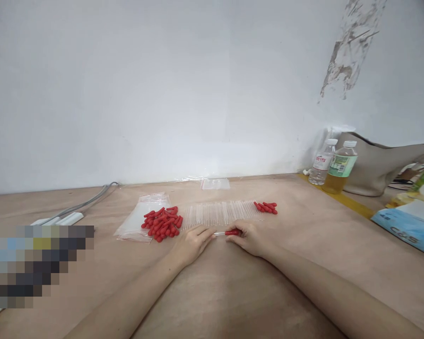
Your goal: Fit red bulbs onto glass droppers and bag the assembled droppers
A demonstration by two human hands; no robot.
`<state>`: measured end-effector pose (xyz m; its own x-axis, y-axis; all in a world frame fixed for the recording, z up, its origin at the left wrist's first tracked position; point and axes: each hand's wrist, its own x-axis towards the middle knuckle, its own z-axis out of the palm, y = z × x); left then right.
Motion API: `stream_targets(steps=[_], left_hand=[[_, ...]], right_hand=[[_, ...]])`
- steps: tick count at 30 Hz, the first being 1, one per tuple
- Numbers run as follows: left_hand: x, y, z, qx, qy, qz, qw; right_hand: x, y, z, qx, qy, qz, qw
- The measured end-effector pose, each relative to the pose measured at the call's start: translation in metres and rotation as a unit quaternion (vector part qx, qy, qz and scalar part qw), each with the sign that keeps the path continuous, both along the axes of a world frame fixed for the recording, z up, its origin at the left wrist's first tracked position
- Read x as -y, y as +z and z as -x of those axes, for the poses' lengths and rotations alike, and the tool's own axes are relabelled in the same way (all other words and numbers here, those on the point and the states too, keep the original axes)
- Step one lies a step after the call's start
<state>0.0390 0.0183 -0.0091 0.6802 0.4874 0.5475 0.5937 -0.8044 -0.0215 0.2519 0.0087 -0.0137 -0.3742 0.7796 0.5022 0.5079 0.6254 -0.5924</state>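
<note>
Between my hands is a clear dropper tube, lying level just above or on the table. My left hand is closed on its left end. At the other end, my right hand pinches a red rubber bulb, which meets the tube. Beyond my hands lies a row of clear tubes, side by side. A pile of red rubber bulbs sits left of the row, partly on clear plastic bags. A smaller group of red bulbs is at the row's right end; whether they are fitted on tubes is unclear.
A small plastic bag lies near the wall. Two bottles, a grey-brown bag and a blue tissue pack stand on the right. A grey cable and a pixelated patch are on the left.
</note>
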Motion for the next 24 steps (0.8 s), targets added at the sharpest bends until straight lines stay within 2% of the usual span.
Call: stream_targets(steps=[9, 24], left_hand=[[-0.0014, -0.0024, -0.0001, 0.015, -0.035, -0.021, 0.999], [0.0002, -0.0036, -0.0007, 0.042, -0.020, 0.011, 0.999]], right_hand=[[-0.0033, -0.0071, 0.0048, 0.013, 0.009, -0.055, 0.998], [-0.0052, -0.0060, 0.0078, -0.025, 0.020, -0.015, 0.999]])
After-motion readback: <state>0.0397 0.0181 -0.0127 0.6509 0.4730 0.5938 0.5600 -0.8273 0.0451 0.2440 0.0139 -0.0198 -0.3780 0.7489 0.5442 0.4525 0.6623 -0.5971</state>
